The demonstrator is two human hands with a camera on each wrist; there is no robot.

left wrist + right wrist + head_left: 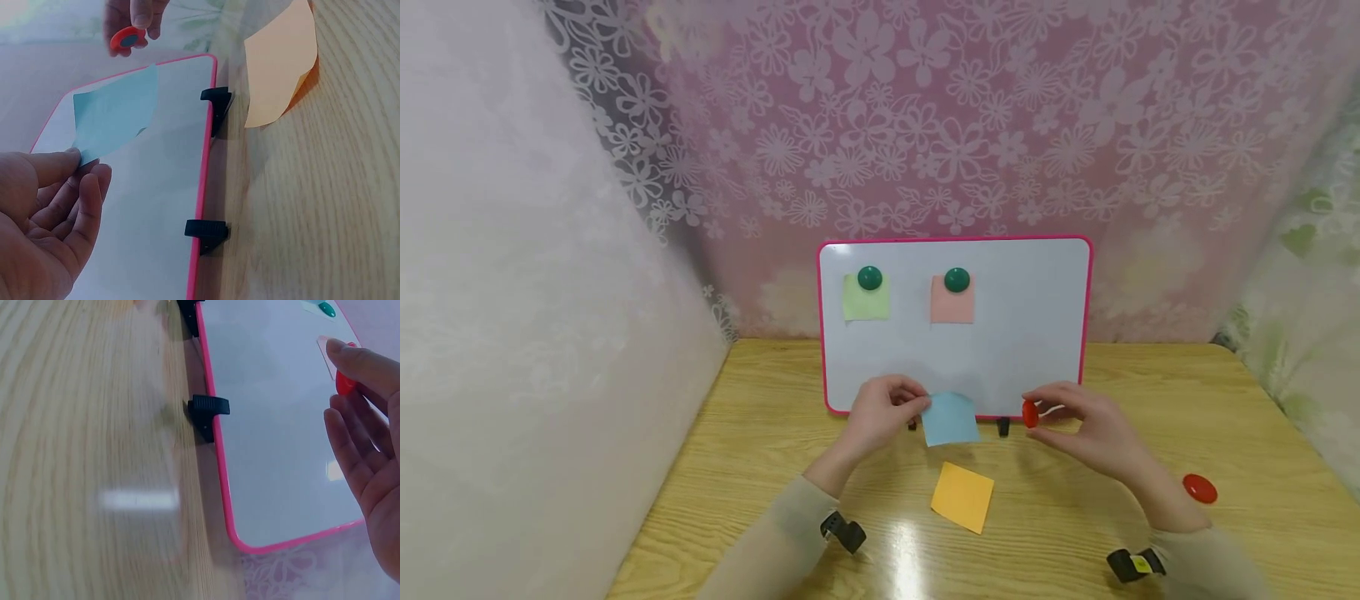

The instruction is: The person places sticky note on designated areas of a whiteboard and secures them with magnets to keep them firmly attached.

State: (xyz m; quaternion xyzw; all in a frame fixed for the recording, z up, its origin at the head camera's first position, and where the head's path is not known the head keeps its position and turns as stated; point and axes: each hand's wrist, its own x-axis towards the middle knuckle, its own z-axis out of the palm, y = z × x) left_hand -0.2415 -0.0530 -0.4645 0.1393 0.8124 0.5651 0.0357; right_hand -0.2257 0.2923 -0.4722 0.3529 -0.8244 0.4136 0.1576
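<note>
My left hand (883, 410) pinches a blue sticky note (951, 419) by its left edge, in front of the lower part of a whiteboard (1030, 333) with a pink frame. In the left wrist view the blue note (119, 112) is held between thumb and fingers. Level with it on the right, my right hand (1086, 421) pinches a round red magnet (1030, 413) between thumb and fingers. The red magnet (345, 380) also shows in the right wrist view. On the board, green magnets (869, 278) lie over the tops of a green note (866, 307) and a pink note (952, 308).
An orange sticky note (962, 497) lies on the wooden table (760, 500) in front of the board. Another red magnet (1199, 488) rests on the table at the right. Black clip feet (206, 412) support the board's lower edge. A flowered curtain (925, 125) hangs behind.
</note>
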